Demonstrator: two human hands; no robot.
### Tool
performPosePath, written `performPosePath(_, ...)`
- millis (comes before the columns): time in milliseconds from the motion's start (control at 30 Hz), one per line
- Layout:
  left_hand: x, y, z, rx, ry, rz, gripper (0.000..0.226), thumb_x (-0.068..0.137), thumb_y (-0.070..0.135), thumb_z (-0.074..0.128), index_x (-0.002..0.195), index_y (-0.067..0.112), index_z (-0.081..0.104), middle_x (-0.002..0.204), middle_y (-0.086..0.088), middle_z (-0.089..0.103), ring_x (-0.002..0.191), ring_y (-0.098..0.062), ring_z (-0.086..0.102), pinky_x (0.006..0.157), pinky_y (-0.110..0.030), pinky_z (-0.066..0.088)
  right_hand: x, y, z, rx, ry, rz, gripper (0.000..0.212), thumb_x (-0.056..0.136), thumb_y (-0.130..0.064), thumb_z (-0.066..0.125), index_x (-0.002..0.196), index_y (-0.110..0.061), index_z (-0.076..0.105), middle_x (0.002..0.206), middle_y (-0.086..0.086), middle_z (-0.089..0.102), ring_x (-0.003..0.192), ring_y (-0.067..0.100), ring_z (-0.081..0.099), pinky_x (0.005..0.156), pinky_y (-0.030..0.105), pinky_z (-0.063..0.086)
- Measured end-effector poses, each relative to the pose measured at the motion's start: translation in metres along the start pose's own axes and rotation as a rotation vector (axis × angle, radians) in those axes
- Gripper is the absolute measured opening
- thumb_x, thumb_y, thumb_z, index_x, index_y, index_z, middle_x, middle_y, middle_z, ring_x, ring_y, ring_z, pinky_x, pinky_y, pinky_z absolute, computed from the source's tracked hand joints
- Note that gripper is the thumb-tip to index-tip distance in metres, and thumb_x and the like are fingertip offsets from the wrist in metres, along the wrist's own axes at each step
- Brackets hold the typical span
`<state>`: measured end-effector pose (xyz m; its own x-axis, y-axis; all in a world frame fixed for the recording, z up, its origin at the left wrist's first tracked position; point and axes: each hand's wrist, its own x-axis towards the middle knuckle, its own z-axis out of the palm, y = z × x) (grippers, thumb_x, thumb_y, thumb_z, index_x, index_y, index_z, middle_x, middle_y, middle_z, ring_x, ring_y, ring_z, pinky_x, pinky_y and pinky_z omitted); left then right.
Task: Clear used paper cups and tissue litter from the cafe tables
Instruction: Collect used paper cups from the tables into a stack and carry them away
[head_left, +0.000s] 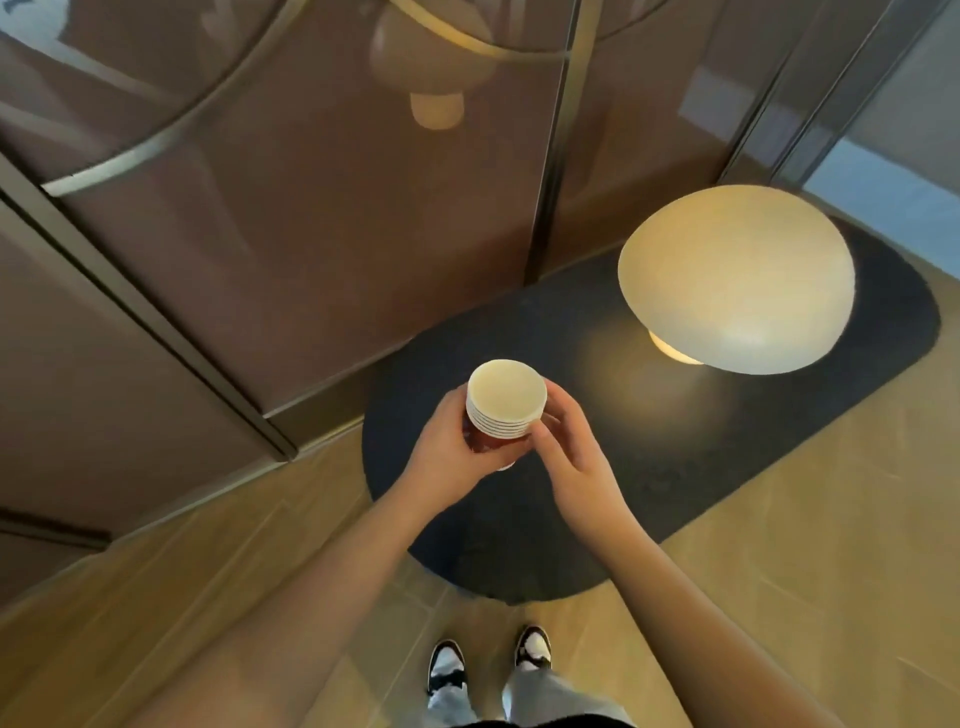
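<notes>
Head view, looking down: left hand (448, 448) wrapped around the red wall of a stack of nested paper cups (501, 408), fingers curled behind and thumb on the near side, gripping it upright above the dark oval surface (519, 535). Right hand (569, 447) against the stack's right side, fingers (558, 410) loosely bent and close together, touching the white stacked rims; whether pinching or only steadying, cannot tell. Several rims visible, one inside another, top cup's mouth facing up. Lit mushroom-shaped lamp (737, 280) standing on the far right part of the surface, well apart from the stack. Surface's far edge just beside the brown glass wall panels (311, 234); bare room between lamp and hands. Wooden floor (805, 519) around the near edge, two sneakers (447, 670) below.
</notes>
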<state>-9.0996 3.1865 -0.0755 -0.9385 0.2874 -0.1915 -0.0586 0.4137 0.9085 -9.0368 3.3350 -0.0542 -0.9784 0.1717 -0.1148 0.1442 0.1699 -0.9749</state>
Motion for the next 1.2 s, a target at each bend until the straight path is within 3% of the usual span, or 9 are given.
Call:
performPosePath(233,0.044,-0.045,0.027,0.087,-0.023,-0.113,0.082,0.079,0.026,0.089,0.147,0.028,0.044,0.149,0.003,0.054,0.138,-0.018,0.051,0.115,-0.044,0.042,0.042,0.065,-0.005,0.005,-0.093,0.164,0.04,0.093,-0.049,0.047,0.133,-0.052,0.042,0.131,-0.034,0.052,0.126,-0.008,0.05,0.102,0.013,0.043)
performPosePath(400,0.066,-0.097,0.051,0.192,-0.022,-0.207,0.085,0.075,0.031,0.092,0.145,0.026,0.045,0.145,0.003,0.057,0.136,-0.018,0.052,0.107,-0.029,0.039,0.065,0.112,-0.005,-0.049,-0.177,0.31,0.028,0.102,-0.041,0.044,0.124,-0.058,0.042,0.121,-0.046,0.051,0.119,-0.019,0.048,0.092,0.002,0.04)
performPosePath(533,0.076,-0.133,0.065,0.229,-0.019,-0.284,0.088,0.074,0.031,0.093,0.146,0.028,0.043,0.145,0.004,0.056,0.136,-0.019,0.052,0.101,-0.026,0.036,0.076,0.143,-0.001,-0.093,-0.277,0.395,0.032,0.104,-0.046,0.04,0.135,-0.051,0.037,0.121,-0.048,0.046,0.114,-0.028,0.044,0.09,0.002,0.034)
performPosePath(633,0.079,-0.15,0.071,0.223,-0.009,-0.32,0.09,0.074,0.03,0.093,0.147,0.03,0.04,0.145,0.005,0.055,0.136,-0.018,0.05,0.106,-0.033,0.039,0.082,0.156,0.005,-0.074,-0.308,0.45,0.041,0.101,-0.054,0.038,0.141,-0.048,0.036,0.128,-0.041,0.045,0.121,-0.014,0.047,0.104,0.013,0.032)
performPosePath(733,0.083,-0.162,0.074,0.225,0.013,-0.368,0.091,0.073,0.029,0.093,0.147,0.033,0.039,0.144,0.006,0.055,0.136,-0.017,0.049,0.11,-0.04,0.042,0.089,0.166,0.01,-0.049,-0.336,0.487,0.052,0.102,-0.056,0.037,0.15,-0.04,0.029,0.148,-0.023,0.04,0.139,0.003,0.037,0.115,0.026,0.028)
performPosePath(867,0.088,-0.176,0.076,0.249,-0.016,-0.387,0.091,0.073,0.033,0.093,0.147,0.034,0.039,0.143,0.007,0.056,0.135,-0.017,0.051,0.109,-0.04,0.044,0.091,0.175,0.015,-0.052,-0.384,0.497,0.072,0.097,-0.062,0.037,0.157,-0.036,0.007,0.163,-0.014,0.024,0.148,0.008,0.025,0.113,0.023,0.02)
performPosePath(967,0.09,-0.184,0.076,0.257,-0.043,-0.38,0.088,0.075,0.033,0.092,0.146,0.034,0.04,0.141,0.009,0.056,0.131,-0.014,0.051,0.107,-0.038,0.045,0.092,0.183,0.016,-0.059,-0.408,0.512,0.081,0.091,-0.068,0.036,0.158,-0.037,0.003,0.166,-0.012,0.02,0.151,0.012,0.022,0.113,0.023,0.018)
performPosePath(1133,0.096,-0.192,0.078,0.248,-0.068,-0.351,0.084,0.075,0.027,0.093,0.143,0.034,0.045,0.142,0.008,0.056,0.133,-0.015,0.05,0.106,-0.035,0.043,0.094,0.204,0.018,-0.069,-0.426,0.556,0.064,0.105,-0.047,0.038,0.158,-0.036,0.004,0.166,-0.01,0.019,0.153,0.013,0.02,0.122,0.031,0.017)
performPosePath(1200,0.097,-0.195,0.079,0.266,-0.077,-0.349,0.083,0.075,0.027,0.092,0.144,0.032,0.046,0.143,0.006,0.056,0.134,-0.018,0.051,0.107,-0.036,0.044,0.094,0.209,0.019,-0.092,-0.436,0.567,0.06,0.107,-0.042,0.038,0.157,-0.038,0.005,0.166,-0.011,0.019,0.153,0.012,0.02,0.12,0.027,0.017)
